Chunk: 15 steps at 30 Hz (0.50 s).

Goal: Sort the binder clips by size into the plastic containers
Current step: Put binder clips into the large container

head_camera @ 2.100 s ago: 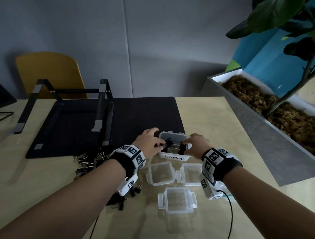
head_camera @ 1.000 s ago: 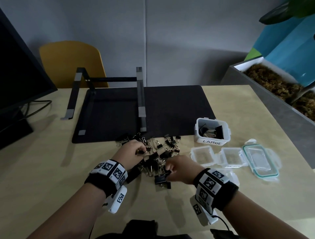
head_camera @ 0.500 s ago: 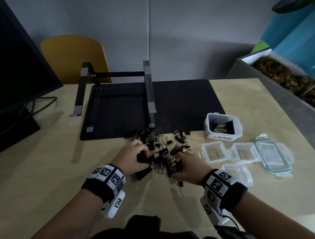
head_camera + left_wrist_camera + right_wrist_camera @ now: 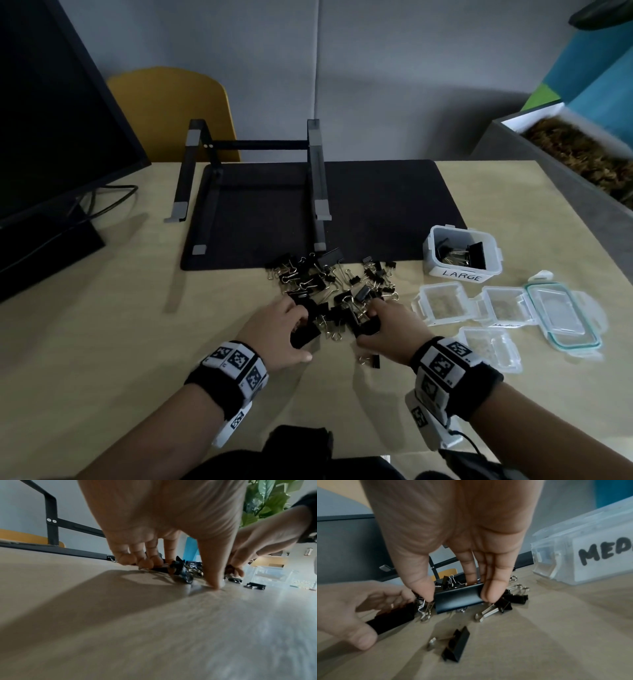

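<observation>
A pile of black binder clips (image 4: 334, 284) of mixed sizes lies on the table just in front of the black mat. My left hand (image 4: 301, 334) curls its fingers and thumb round a large black clip (image 4: 392, 616) at the pile's near left. My right hand (image 4: 368, 323) pinches another large black clip (image 4: 458, 599) between thumb and fingers at the near right. The open container labelled LARGE (image 4: 462, 274) stands to the right with a few large clips inside. Three small open containers (image 4: 442, 305) sit in front of it; one reads MED (image 4: 590, 555).
A loose clip (image 4: 371, 360) lies near my right wrist. A clear lid with a teal seal (image 4: 561, 317) lies right of the small containers. A black laptop stand (image 4: 318, 178) sits on the mat (image 4: 376, 212), a monitor (image 4: 51, 120) at the left, a planter (image 4: 565, 161) at the right.
Both hands came from the LARGE container to the clip pile. In the last half second each has closed on a large clip at the pile's near edge.
</observation>
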Tool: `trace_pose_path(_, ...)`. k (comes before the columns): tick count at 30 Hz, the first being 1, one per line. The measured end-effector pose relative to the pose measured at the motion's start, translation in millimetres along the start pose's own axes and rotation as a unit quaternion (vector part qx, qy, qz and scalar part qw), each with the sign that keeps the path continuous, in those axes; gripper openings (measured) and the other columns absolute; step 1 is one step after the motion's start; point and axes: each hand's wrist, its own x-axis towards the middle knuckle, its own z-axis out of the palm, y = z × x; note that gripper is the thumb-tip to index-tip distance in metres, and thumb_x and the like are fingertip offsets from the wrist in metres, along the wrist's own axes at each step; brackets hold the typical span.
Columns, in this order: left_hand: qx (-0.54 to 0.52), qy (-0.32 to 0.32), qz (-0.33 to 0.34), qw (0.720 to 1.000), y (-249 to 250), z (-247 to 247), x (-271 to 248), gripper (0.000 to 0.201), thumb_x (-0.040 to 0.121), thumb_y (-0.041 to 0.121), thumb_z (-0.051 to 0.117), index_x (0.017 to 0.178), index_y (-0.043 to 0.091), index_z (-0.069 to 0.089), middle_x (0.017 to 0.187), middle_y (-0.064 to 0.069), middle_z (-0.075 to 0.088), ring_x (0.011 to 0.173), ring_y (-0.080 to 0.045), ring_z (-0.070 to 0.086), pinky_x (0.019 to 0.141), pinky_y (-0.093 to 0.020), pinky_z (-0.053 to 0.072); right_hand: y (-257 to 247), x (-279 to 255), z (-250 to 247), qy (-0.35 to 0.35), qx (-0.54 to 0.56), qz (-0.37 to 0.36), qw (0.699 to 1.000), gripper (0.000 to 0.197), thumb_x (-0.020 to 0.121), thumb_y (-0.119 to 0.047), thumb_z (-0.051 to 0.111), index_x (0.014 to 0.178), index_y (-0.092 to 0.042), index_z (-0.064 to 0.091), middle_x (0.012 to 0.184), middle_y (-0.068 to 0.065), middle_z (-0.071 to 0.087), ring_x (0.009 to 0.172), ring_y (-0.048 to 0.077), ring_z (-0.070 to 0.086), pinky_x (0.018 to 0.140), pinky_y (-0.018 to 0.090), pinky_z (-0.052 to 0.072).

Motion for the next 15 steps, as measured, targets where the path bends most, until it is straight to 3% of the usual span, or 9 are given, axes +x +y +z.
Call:
trace_pose_path(3, -0.014, 0.004, -0.006, 1.0, 8.3, -3.0, 1.1, 0.039, 0.078, 0.036, 0.061, 0.115, 0.025, 0.051, 0.118, 0.009, 0.044, 0.086, -0.011, 0.052, 0.073, -0.021, 0.045, -1.2, -3.5, -7.4, 0.018, 0.019, -0.001, 1.0, 0.043, 0.074, -0.037, 0.065, 0.108, -0.014, 0.053, 0.089, -0.004, 0.053, 0.079, 0.014, 0.051, 0.061, 0.021, 0.039)
trace_pose_path(7, -0.029, -0.011, -0.023, 0.999, 16.2, -14.1, 6.8, 0.034, 0.077, 0.027, 0.058, 0.111, 0.027, 0.055, 0.107, 0.008, 0.052, 0.091, -0.015, 0.057, 0.08, -0.027, 0.049, 0.4, -6.5, -17.1, 0.037, 0.057, -0.01, 0.998, 0.033, 0.076, -0.037, 0.066, 0.101, -0.021, 0.053, 0.077, -0.011, 0.052, 0.068, 0.005, 0.053, 0.055, 0.016, 0.038)
trace_pose_path(10, -0.063, -0.011, -0.032, 0.997, 21.1, -26.5, 9.6, 0.026, 0.076, 0.028, 0.059, 0.102, 0.031, 0.059, 0.095, 0.009, 0.06, 0.088, -0.012, 0.06, 0.077, -0.027, 0.051, 3.4, -7.4, -24.7, 0.048, 0.065, 0.001, 0.997, 0.038, 0.074, -0.039, 0.066, 0.103, -0.017, 0.057, 0.084, -0.006, 0.057, 0.073, 0.011, 0.057, 0.063, 0.021, 0.047)
trace_pose_path(13, -0.084, -0.006, -0.016, 0.996, 29.5, -37.4, 13.7, 0.026, 0.079, 0.029, 0.059, 0.105, 0.029, 0.059, 0.097, 0.009, 0.063, 0.088, -0.011, 0.06, 0.076, -0.026, 0.051, 8.9, -7.7, -30.3, 0.057, 0.081, 0.008, 0.995, 0.038, 0.071, -0.038, 0.067, 0.102, -0.018, 0.058, 0.09, -0.002, 0.065, 0.075, 0.015, 0.064, 0.069, 0.029, 0.056)
trace_pose_path(15, -0.095, -0.006, 0.005, 0.995, 37.1, -42.3, 19.1, 0.027, 0.08, 0.028, 0.06, 0.108, 0.026, 0.059, 0.1, 0.009, 0.063, 0.089, -0.01, 0.06, 0.076, -0.024, 0.049, 13.3, -7.7, -35.3, 0.06, 0.089, 0.004, 0.994, 0.037, 0.071, -0.036, 0.068, 0.102, -0.018, 0.058, 0.09, -0.001, 0.066, 0.071, 0.014, 0.064, 0.065, 0.027, 0.055)
